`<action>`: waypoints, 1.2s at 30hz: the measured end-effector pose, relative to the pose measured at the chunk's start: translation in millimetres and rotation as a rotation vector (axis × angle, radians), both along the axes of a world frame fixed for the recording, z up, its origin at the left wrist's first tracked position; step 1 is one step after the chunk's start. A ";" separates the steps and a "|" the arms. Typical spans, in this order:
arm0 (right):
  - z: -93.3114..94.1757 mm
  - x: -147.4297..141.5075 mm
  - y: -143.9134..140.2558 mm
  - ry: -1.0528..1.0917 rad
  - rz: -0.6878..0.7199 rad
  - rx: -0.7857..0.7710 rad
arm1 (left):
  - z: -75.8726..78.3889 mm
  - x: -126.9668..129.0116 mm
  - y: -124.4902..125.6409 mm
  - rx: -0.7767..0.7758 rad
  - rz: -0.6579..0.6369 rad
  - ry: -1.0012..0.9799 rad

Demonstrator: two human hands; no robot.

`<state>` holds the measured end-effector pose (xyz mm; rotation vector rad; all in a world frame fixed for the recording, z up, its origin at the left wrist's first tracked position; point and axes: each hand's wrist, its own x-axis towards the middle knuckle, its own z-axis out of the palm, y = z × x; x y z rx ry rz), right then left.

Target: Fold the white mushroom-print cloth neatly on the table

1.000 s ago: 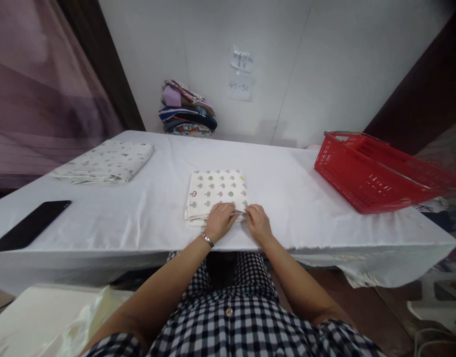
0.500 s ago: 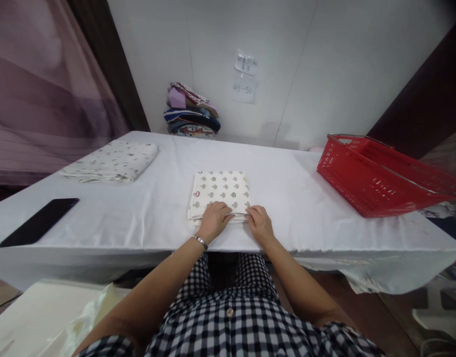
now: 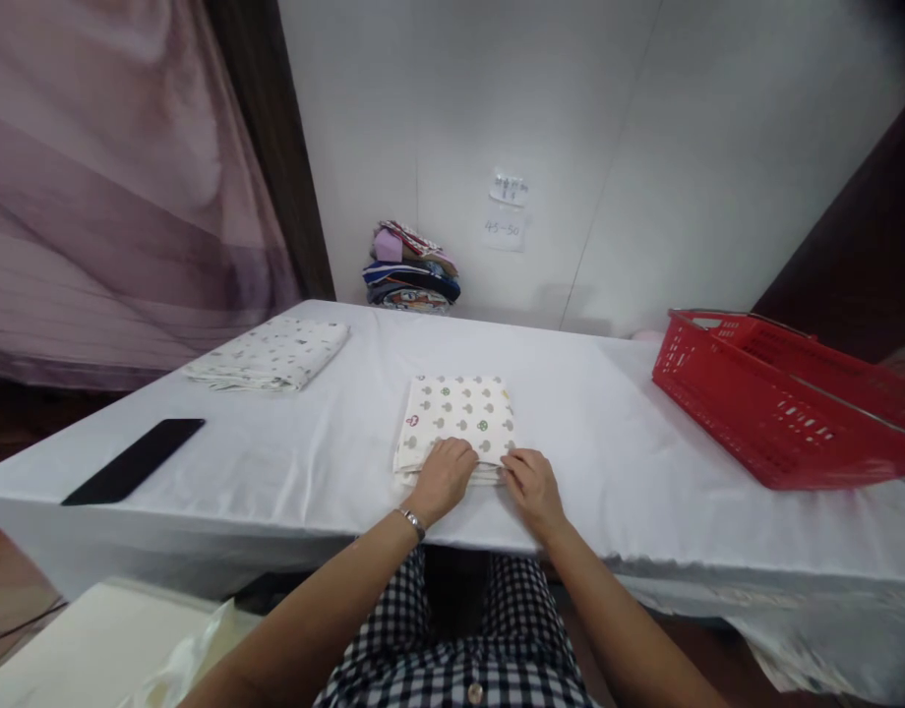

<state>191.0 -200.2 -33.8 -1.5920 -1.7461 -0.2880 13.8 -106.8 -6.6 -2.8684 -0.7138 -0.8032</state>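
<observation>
From the head camera, a folded patterned cloth [image 3: 456, 418] is lying near the front edge of a table [image 3: 615, 442] covered in white sheeting, just ahead of the person; both hands are resting on its near edge at six o'clock of the cloth. The left hand [image 3: 444, 476], with a bracelet [image 3: 410, 519] at the wrist, is lying palm down with fingers pressing flat on the cloth's near left part; the right hand [image 3: 534, 486] is sitting just beside it, fingertips touching the cloth's near right corner; the two hands are lying close together, almost touching, neither one closing round the fabric. At ten o'clock from the cloth, well apart, another folded cloth [image 3: 271, 354] is lying on the table; at eight o'clock a black phone [image 3: 134, 460] is lying flat near the table's left end. At twelve o'clock, against the wall, a pile of folded fabrics [image 3: 410, 267] is sitting beneath two paper notes [image 3: 506, 211]. At three o'clock a red basket [image 3: 784, 413] is standing, tilted, on the right end.
</observation>
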 end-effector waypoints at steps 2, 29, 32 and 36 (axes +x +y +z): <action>-1.5 0.9 1.6 -0.007 -0.004 -0.001 | -0.3 -1.5 -0.3 0.013 -0.016 0.013; 19.4 -49.3 24.7 -0.152 0.236 -0.492 | -8.4 -38.8 34.5 -0.212 0.285 -0.005; 45.6 -44.4 45.9 -0.100 0.256 -0.522 | -5.1 -35.8 33.7 -0.242 0.300 0.003; 78.1 -41.2 109.6 -0.079 0.167 -0.370 | -2.2 -34.4 32.8 -0.258 0.307 0.008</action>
